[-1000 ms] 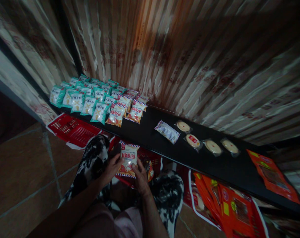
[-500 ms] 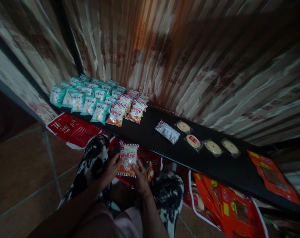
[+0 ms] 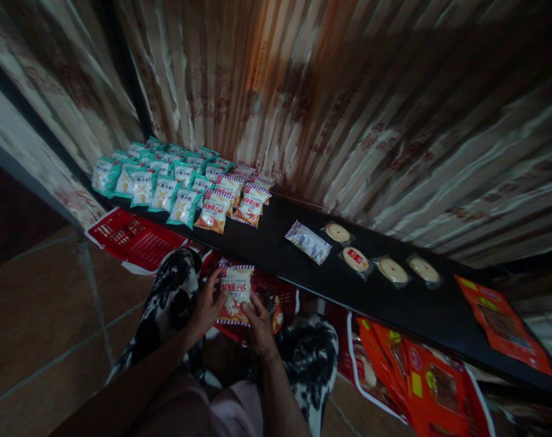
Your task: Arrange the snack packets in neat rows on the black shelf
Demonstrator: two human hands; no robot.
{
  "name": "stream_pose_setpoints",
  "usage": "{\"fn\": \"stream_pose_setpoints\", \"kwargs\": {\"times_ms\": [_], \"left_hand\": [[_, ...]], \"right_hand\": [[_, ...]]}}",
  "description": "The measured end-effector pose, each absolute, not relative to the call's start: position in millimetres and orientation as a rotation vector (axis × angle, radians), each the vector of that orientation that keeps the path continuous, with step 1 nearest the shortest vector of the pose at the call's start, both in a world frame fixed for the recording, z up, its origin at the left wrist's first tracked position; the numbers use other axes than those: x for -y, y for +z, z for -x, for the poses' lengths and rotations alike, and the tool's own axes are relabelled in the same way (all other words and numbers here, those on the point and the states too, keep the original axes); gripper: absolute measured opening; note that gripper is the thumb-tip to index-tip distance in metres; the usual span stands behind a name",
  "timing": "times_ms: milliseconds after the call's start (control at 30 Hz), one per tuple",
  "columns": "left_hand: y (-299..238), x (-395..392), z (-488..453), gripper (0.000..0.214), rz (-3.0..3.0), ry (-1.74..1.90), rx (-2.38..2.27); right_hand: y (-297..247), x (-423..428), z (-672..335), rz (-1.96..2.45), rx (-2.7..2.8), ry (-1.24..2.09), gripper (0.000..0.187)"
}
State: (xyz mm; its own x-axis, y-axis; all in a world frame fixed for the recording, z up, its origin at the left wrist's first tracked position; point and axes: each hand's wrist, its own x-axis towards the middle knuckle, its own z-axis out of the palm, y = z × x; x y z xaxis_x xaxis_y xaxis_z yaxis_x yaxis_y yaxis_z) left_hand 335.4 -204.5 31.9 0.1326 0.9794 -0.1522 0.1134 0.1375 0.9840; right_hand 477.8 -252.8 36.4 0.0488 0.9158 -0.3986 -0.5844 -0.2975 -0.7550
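Observation:
Between my two hands is a white and red snack bag (image 3: 235,291) with striped ends, held in front of the shelf edge above a red basket. My left hand (image 3: 207,308) grips its left side, with fingers reaching over the front. At the right edge, my right hand (image 3: 258,320) pinches it with the thumb on the front. Matching striped bags (image 3: 214,210) stand on the black shelf (image 3: 266,243), beside several teal and white snack bags (image 3: 183,206). Another striped bag (image 3: 308,242) lies apart on the shelf, its paler side up.
Several round wrapped pastries (image 3: 356,260) and an orange packet (image 3: 503,321) lie along the shelf's right part. Below stand a red basket (image 3: 136,233) at left and one with orange packets (image 3: 433,388) at right. Corrugated cardboard-like sheeting (image 3: 371,121) rises behind.
My left fingers have shifted upward and further over the front of the held bag. The bag has moved very slightly left; the shelf items stay as they were.

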Motion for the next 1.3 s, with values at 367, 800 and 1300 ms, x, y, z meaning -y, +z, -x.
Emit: {"fn": "stream_pose_setpoints", "kwargs": {"times_ms": [367,800,1300], "left_hand": [[35,202,-336,0.044,-1.42,1.0,-1.337],[26,205,-337,0.029,-1.449,1.024,-1.502],[26,204,-337,0.017,-1.608,0.918,-1.509]], "right_hand": [[43,253,-478,1.081,0.487,1.569,0.071],[35,253,-478,1.1,0.447,1.528,0.067],[39,253,-478,1.086,0.52,1.529,0.065]]}}
